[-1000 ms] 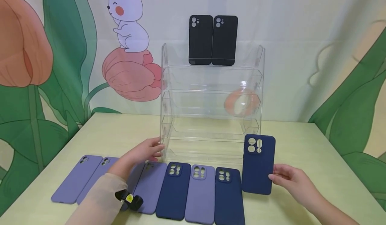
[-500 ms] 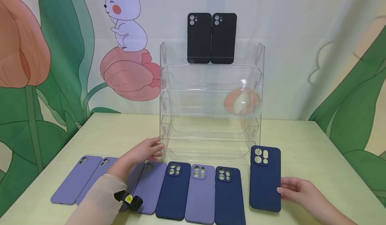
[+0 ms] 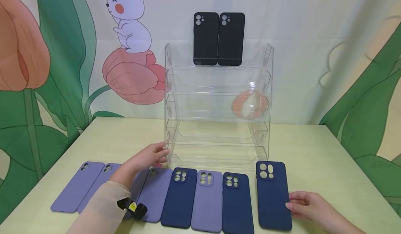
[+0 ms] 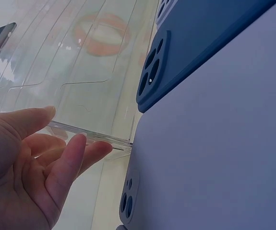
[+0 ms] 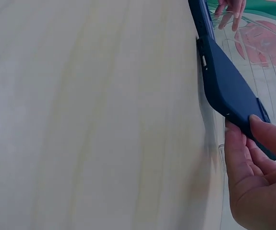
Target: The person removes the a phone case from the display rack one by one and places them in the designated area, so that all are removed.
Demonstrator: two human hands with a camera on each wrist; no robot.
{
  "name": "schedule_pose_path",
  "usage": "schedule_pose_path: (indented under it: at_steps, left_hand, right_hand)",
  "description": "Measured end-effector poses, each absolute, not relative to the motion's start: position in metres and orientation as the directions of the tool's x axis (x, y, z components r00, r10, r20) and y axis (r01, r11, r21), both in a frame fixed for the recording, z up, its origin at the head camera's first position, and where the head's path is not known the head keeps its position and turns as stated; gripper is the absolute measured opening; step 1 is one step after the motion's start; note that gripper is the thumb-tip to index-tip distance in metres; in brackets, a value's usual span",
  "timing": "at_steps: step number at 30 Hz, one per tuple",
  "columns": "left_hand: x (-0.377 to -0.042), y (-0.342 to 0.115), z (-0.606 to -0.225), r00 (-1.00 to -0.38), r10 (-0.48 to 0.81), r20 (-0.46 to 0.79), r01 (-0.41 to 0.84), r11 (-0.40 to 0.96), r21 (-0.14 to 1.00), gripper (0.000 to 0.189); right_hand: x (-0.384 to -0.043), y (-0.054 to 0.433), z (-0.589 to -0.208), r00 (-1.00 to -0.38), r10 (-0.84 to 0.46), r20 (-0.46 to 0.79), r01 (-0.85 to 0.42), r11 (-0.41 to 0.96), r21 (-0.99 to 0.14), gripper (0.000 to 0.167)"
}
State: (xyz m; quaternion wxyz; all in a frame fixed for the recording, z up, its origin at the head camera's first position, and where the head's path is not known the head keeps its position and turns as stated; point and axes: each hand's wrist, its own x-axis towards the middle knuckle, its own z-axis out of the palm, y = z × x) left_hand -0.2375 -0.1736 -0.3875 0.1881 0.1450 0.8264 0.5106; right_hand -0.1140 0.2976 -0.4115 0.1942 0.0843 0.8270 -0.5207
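My right hand (image 3: 308, 208) pinches a navy phone case (image 3: 274, 195) by its right edge, thumb on the back face and fingers behind. The case stands tilted low over the table at the right end of the row, its camera cutouts at the top. In the right wrist view, the case (image 5: 231, 88) slants, with one end close to the tabletop. My left hand (image 3: 153, 155) holds the lower left side of a clear acrylic display rack (image 3: 216, 150). In the left wrist view, the thumb and fingers of that hand (image 4: 42, 158) lie either side of the panel edge.
Two black phone cases (image 3: 206, 39) stand side by side on the rack's top tier. Along the table's front lies a row of phone cases: several lilac ones (image 3: 78, 187), a navy one (image 3: 179, 199), a lilac one (image 3: 206, 202) and another navy one (image 3: 238, 204). A printed curtain (image 3: 300, 53) hangs behind.
My right hand has lowered the navy case toward the table, to the right of the row, leaning its top back. The left hand has stayed at the rack's side.
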Motion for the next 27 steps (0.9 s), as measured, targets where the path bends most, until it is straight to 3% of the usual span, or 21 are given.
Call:
schedule_pose_path:
  at_steps: [9, 16, 22, 27]
  left_hand:
    - [-0.239, -0.173, -0.386, -0.889, 0.423, -0.173, 0.039, 0.447, 0.894, 0.059]
    - [-0.238, -0.174, -0.388, -0.892, 0.419, -0.172, 0.033, 0.439, 0.898, 0.059]
    - [-0.238, -0.175, -0.388, -0.892, 0.422, -0.164, 0.043, 0.440, 0.897, 0.058]
    - [-0.238, -0.175, -0.389, -0.891, 0.422, -0.166, 0.042, 0.442, 0.896, 0.058]
  right_hand:
    - [-0.112, 0.298, -0.415, -0.888, -0.155, -0.433, 0.313, 0.485, -0.816, 0.049]
    - [-0.107, 0.293, -0.415, -0.900, -0.225, -0.372, 0.200, 0.546, -0.814, 0.057]
    - [-0.106, 0.289, -0.415, -0.912, -0.260, -0.317, 0.104, 0.600, -0.793, 0.053]
    - [-0.108, 0.284, -0.412, -0.915, -0.265, -0.303, 0.046, 0.678, -0.734, 0.059]
